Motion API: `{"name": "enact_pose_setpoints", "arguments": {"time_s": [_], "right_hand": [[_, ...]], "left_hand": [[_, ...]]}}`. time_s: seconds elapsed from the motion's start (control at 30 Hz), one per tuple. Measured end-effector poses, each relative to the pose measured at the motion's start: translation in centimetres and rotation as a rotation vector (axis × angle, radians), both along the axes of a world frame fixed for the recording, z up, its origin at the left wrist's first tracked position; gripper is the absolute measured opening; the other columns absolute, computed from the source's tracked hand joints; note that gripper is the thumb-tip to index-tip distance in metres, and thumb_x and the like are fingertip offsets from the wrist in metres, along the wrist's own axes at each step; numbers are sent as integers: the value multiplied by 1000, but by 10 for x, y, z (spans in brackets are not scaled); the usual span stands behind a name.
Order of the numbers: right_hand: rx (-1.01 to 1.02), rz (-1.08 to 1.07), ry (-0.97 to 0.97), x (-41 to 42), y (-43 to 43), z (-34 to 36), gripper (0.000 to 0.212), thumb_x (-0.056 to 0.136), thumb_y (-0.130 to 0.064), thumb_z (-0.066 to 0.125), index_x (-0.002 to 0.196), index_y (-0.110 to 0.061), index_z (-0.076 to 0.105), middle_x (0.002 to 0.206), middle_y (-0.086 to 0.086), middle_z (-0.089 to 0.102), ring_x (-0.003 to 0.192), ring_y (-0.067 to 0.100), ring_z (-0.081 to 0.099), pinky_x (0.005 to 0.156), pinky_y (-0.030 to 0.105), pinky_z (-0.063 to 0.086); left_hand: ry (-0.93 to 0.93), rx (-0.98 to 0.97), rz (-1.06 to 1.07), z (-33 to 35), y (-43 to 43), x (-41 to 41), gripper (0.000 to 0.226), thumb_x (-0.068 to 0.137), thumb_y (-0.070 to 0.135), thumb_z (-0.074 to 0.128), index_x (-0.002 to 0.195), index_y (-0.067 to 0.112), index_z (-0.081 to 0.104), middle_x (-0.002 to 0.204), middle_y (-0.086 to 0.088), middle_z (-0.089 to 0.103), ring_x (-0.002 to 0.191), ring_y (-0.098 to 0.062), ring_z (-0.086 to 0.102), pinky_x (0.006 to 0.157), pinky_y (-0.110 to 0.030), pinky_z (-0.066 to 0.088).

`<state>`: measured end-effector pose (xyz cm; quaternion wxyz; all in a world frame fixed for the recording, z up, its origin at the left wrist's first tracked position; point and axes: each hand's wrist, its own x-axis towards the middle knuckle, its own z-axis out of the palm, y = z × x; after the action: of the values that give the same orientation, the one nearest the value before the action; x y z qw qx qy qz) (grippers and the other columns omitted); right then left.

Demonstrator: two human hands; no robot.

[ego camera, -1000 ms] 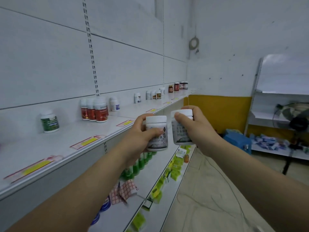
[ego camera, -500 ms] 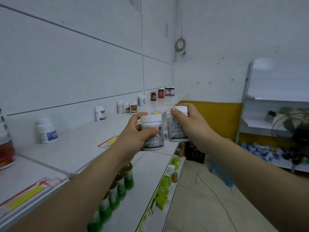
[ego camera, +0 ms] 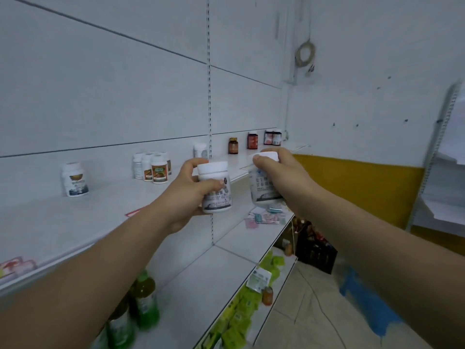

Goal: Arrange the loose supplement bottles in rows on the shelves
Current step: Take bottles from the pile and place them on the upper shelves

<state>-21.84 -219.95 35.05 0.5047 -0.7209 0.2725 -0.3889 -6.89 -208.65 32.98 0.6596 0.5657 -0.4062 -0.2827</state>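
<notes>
My left hand [ego camera: 183, 195] grips a white supplement bottle [ego camera: 216, 187] with a white cap, held upright in front of the upper shelf [ego camera: 75, 217]. My right hand [ego camera: 284, 180] grips a second white bottle [ego camera: 264, 185] from above, fingers over its cap. Both bottles hang in the air side by side, just off the shelf's front edge. On the shelf stand a lone white bottle [ego camera: 75, 178], a cluster of white bottles with orange labels [ego camera: 153, 167], another white bottle [ego camera: 200, 150] and several dark brown bottles [ego camera: 252, 140] toward the far end.
A lower shelf [ego camera: 206, 278] carries green drink bottles [ego camera: 144, 298] at the left and small packets [ego camera: 266, 217] farther back. Green packs [ego camera: 241, 311] hang along the lowest shelf edge. A black crate [ego camera: 314, 250] sits on the floor by the yellow-banded wall [ego camera: 357, 187]. Another white rack [ego camera: 442, 197] stands at right.
The view has moved farther along the shelf: the red-labelled bottles left the frame and the far brown bottles are nearer. Both hands still hold their bottles, side by side.
</notes>
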Motion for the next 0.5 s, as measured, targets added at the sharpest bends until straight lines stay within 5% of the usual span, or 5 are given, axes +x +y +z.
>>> {"name": "enact_pose_setpoints", "arguments": {"time_s": [0.1, 0.2, 0.33, 0.5], "right_hand": [[-19, 54, -6, 14, -54, 6, 31, 88, -41, 60, 115, -32, 48, 108, 2, 61, 98, 22, 63, 88, 45, 54], [-53, 91, -7, 35, -101, 6, 30, 88, -40, 61, 113, -29, 48, 105, -1, 58, 97, 18, 60, 86, 36, 52], [-69, 167, 4, 75, -161, 2, 30, 87, -38, 64, 111, -27, 52, 106, 2, 61, 100, 23, 62, 89, 44, 52], [-113, 257, 22, 144, -247, -1, 43, 85, -38, 67, 122, -26, 49, 110, -1, 56, 88, 10, 59, 72, 27, 51]], "left_hand": [[-52, 29, 49, 6, -49, 6, 58, 85, 5, 65, 129, 31, 38, 111, -2, 62, 89, -18, 65, 67, -37, 56], [-114, 66, 94, 7, -93, 21, 70, 83, 7, 68, 137, 32, 32, 118, -1, 61, 100, -21, 64, 83, -43, 55], [-187, 127, 157, 9, -140, 53, 55, 83, 8, 68, 130, 22, 42, 118, -3, 60, 98, -18, 63, 82, -35, 53], [-274, 200, 290, 10, -200, 116, 49, 81, 9, 71, 123, 21, 47, 99, -1, 60, 89, -19, 63, 81, -40, 54]]}}
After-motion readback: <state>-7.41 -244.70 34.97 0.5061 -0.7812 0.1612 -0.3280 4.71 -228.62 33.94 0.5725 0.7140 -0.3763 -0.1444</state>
